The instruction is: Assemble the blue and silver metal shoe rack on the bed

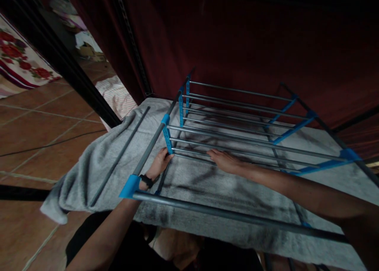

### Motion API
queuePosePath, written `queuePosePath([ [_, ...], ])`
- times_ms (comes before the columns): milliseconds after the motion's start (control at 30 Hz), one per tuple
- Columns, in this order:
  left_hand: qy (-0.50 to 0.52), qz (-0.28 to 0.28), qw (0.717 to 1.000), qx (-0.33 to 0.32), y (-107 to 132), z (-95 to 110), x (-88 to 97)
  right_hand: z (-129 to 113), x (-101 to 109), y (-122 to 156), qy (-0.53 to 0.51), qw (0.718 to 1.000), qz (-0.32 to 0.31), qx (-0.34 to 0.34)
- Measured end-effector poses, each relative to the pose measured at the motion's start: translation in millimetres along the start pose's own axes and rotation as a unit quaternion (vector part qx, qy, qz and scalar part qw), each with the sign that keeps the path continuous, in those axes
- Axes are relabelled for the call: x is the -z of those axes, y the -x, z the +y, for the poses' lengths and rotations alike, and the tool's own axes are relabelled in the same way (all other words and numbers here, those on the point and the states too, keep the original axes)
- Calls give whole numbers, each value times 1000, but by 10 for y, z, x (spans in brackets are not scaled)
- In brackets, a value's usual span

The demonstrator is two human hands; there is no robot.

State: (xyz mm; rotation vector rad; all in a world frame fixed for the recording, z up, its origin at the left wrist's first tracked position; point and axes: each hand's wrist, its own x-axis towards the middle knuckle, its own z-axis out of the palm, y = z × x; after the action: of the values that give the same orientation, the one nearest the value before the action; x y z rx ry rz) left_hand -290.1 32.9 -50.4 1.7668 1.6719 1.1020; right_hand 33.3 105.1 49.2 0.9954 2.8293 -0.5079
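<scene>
A rack of grey metal tubes (237, 214) with blue plastic joints stands on the blanket, thin rods running across it between blue slotted brackets. My left hand (160, 162), a dark band on its wrist, is closed around the lower end of the nearest left bracket (167, 137). To its right, my right hand (223, 160) reaches between the tubes, its fingers closed on the lowest thin rod (192, 157) of that bracket. Its fingertips are partly hidden. A blue corner joint (130, 186) sits just in front of my left wrist.
A loose grey tube (120, 156) lies left of the rack on the grey blanket (97, 172). Dark red curtains (237, 38) hang behind. A black post (74, 71) slants at the left, over a tiled floor (29, 133) with a cable across it.
</scene>
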Motion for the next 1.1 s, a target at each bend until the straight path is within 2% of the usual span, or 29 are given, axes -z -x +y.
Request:
queuePosePath([
  [200, -8, -1, 1000, 0, -2, 10, 9, -2, 21, 4, -5, 1000, 3, 0],
  [500, 4, 4, 1000, -6, -21, -90, -25, 63, 6, -3, -39, 999, 10, 5],
  [1100, -8, 9, 1000, 0, -4, -25, -27, 172, -45, -27, -89, 995, 36, 39],
])
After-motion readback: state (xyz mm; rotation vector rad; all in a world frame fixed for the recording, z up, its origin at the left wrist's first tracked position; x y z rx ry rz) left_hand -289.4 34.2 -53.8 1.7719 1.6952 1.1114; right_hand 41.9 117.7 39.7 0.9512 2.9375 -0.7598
